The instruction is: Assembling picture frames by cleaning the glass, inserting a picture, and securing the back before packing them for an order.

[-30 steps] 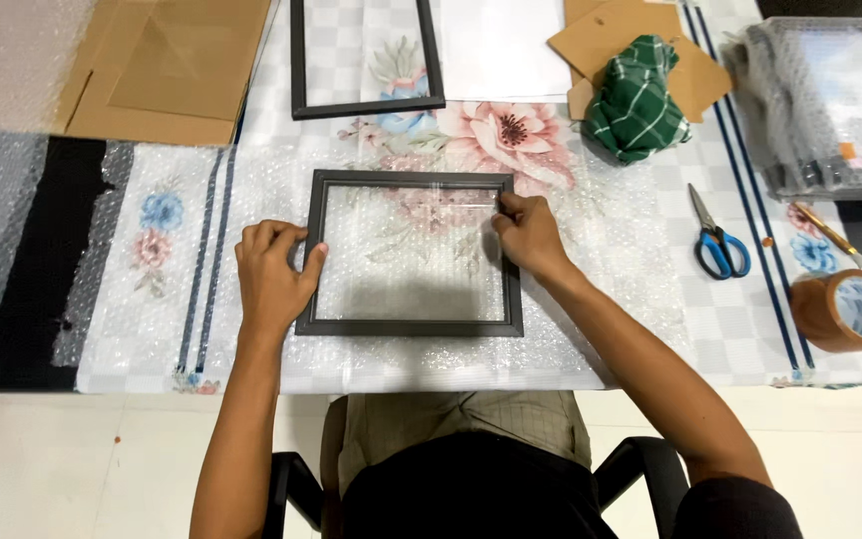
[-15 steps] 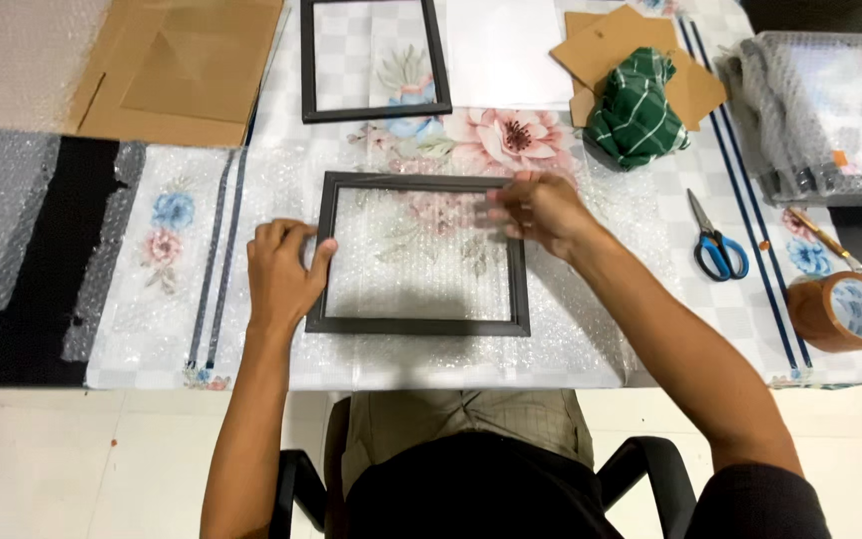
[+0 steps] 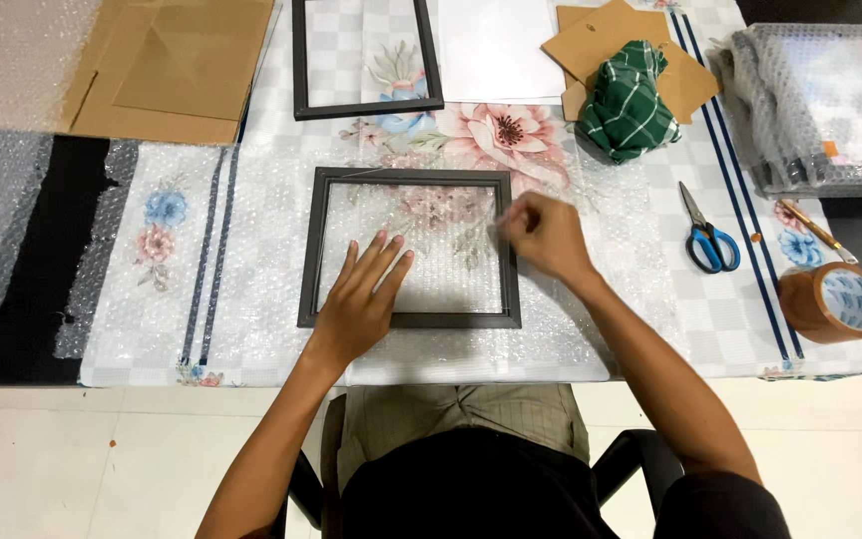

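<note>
A: Dark picture frame lies flat on the bubble wrap, close to the near edge of the worktop, about midway along it.

B: And the left hand is planted right inside it, palm down on the pane, fingers spread and pointing toward the far edge. The heel of the hand crosses the frame's near rail.

A: Right hand sits at the frame's right rail, up toward its far right corner, fingers curled and bunched at the tips. It's blurred; whether they pinch anything, I can't tell.

B: Second, empty frame lies at the far edge. Green checked cloth sits on cardboard pieces beyond the right hand.

A: Blue-handled scissors lie well to the right, with a roll of brown tape near the right near corner.
</note>
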